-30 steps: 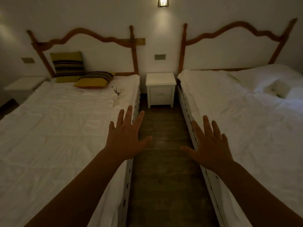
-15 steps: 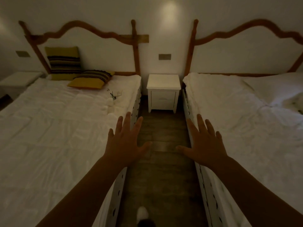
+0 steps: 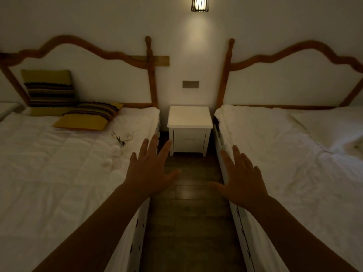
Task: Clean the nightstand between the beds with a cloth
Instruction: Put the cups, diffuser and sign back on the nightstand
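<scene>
A small white nightstand point(image 3: 189, 117) with one drawer stands against the wall between two beds, its top bare. My left hand point(image 3: 150, 169) is stretched forward, fingers spread, palm down, over the left bed's inner edge. My right hand point(image 3: 242, 178) is held out the same way over the right bed's inner edge. Both hands hold nothing and are short of the nightstand. I see no cloth.
The left bed point(image 3: 59, 173) carries two striped yellow cushions point(image 3: 90, 116) and small items point(image 3: 121, 137) near its inner edge. The right bed point(image 3: 294, 163) has white bedding. A narrow wooden floor aisle point(image 3: 186, 222) leads to the nightstand. A wall lamp point(image 3: 199, 3) shines above.
The view has moved forward along the aisle, so the nightstand looks closer and larger. Both hands stay spread and held out in front.
</scene>
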`<state>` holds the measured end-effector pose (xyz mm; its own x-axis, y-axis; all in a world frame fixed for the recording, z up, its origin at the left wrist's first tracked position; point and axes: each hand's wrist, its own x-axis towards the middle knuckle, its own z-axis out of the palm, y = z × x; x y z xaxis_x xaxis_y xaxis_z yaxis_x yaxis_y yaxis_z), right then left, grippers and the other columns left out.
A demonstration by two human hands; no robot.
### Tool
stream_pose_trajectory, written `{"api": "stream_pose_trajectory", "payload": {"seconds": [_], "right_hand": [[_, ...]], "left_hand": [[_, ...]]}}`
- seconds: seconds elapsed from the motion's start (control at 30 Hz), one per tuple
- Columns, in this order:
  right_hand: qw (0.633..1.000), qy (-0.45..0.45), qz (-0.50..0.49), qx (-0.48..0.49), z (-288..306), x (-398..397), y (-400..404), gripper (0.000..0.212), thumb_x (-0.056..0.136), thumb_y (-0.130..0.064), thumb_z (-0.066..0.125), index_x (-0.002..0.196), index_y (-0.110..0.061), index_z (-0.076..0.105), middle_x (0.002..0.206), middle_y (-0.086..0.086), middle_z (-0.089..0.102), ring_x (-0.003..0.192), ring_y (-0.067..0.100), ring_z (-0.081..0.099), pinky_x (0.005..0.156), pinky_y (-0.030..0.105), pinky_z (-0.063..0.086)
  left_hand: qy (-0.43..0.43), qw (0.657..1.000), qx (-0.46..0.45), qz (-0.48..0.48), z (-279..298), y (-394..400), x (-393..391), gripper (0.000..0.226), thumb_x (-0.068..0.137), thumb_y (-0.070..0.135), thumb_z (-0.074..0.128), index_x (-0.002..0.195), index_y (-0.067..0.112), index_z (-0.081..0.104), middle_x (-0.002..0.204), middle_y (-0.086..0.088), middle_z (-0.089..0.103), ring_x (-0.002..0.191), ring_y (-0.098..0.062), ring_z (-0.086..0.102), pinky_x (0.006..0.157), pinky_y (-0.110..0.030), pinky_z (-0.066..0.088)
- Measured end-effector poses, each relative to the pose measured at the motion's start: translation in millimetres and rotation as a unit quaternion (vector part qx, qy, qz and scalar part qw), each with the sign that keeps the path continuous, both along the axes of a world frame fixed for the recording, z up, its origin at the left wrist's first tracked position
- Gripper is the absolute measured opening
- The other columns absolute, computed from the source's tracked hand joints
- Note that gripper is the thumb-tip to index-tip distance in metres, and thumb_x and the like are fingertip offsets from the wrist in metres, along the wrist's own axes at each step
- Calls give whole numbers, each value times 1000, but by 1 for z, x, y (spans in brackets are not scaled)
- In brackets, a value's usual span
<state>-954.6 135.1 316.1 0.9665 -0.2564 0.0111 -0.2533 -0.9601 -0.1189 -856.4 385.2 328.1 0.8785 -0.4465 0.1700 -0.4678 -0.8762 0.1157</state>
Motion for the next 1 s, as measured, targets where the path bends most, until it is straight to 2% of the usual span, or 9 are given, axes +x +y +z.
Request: {"api": "stream_pose_trajectory", "payload": {"seconds": [0.23, 0.4, 0.6, 0.77, 0.87, 1.0], "right_hand": [[1000, -2, 4, 13, -14, 107, -46, 108, 68, -88, 41, 146, -40, -16, 160, 0, -18, 147, 31, -3, 113, 58, 18], [999, -12, 32, 40, -26, 206, -93, 109, 67, -87, 43, 144, -42, -19, 160, -2, -14, 147, 29, -3, 113, 58, 17], [993, -6, 114, 24, -19, 334, -132, 107, 65, -90, 39, 146, -41, -12, 161, 1, -7, 146, 32, 4, 112, 61, 22], [979, 15, 205, 12, -18, 426, -110, 107, 67, -86, 45, 145, -40, -12, 161, 1, -8, 147, 32, 2, 114, 60, 18], [966, 36, 257, 23, -25, 464, -78, 108, 68, -86, 46, 145, -42, -15, 160, -4, -13, 147, 29, -3, 114, 58, 15], [939, 53, 340, 12, -39, 510, -20, 106, 71, -83, 45, 147, -39, -14, 161, -2, -12, 147, 31, -2, 115, 57, 16]], "left_hand": [[6, 1000, 10, 22, -19, -33, 98, 96, 66, 90, 11, 144, 43, -21, 160, 0, -17, 147, -30, -6, 111, -62, 14], [15, 999, 14, 49, -25, -72, 178, 96, 65, 89, 9, 144, 44, -22, 160, -1, -18, 147, -31, -7, 112, -61, 16], [20, 994, 7, 110, -16, -103, 254, 95, 69, 87, 12, 146, 41, -19, 160, -3, -17, 147, -31, -7, 113, -60, 16], [44, 978, 6, 202, -24, -77, 287, 93, 71, 85, 13, 147, 39, -14, 161, -3, -14, 148, -31, -5, 112, -60, 17], [61, 965, 6, 256, -33, -51, 298, 92, 73, 85, 15, 148, 39, -11, 161, -2, -13, 148, -29, -3, 113, -58, 19], [71, 939, -26, 336, -49, -12, 314, 93, 72, 86, 13, 150, 38, -6, 162, -3, -10, 148, -27, -2, 114, -56, 19]]}}
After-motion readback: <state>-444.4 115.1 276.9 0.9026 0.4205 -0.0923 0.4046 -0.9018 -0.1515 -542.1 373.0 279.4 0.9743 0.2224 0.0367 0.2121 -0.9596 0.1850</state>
